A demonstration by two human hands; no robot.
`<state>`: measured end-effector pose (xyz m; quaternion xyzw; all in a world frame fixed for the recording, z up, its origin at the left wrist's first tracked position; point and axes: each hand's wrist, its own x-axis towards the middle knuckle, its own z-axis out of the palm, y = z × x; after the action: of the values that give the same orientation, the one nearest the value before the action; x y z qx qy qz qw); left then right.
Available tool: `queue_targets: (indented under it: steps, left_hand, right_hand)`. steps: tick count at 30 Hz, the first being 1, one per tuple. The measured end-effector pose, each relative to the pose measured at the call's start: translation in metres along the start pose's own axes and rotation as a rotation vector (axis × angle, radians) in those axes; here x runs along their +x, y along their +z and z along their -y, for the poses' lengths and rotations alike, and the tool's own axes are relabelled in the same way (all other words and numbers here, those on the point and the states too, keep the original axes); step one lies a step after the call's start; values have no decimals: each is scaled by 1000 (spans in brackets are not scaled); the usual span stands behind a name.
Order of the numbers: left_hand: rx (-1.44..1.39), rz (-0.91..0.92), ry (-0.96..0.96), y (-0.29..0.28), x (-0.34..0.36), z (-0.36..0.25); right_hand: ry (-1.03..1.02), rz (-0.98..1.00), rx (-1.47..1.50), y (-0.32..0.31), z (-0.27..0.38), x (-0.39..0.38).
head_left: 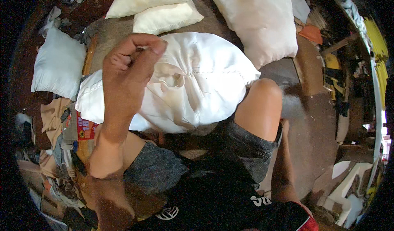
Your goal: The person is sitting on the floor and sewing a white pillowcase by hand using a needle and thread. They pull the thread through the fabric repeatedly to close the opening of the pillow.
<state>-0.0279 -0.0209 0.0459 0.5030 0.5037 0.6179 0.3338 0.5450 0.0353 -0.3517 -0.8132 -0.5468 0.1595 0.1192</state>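
White satin pillow (197,83) under raised left hand (127,62), fingers pinched.

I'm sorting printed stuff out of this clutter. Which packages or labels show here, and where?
Red printed package: flat, red with yellow and blue patches, in the clutter left of the left hand, tucked under the edge of the white pillow.
No signs or screens show.
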Motion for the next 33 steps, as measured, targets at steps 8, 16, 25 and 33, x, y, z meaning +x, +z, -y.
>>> queue_targets:
  steps: [8, 16, 25, 33]
  left_hand:
    - [-251, -106, 49, -10, -9, -42]
    - [-716, 243, 98, -21, -25, -106]
    - [-806, 77, 205, -182, 24, -149]
    - [-101, -918, 99, -426, -34, -33]
  right_hand:
    - [78, -264, 39, 69, -163, -25]
    - [-875, -335, 656, -221, 282, -167]
    - [-1108, 1072, 843, -223, 342, -252]
    - [-592, 503, 615, -293, 205, -177]
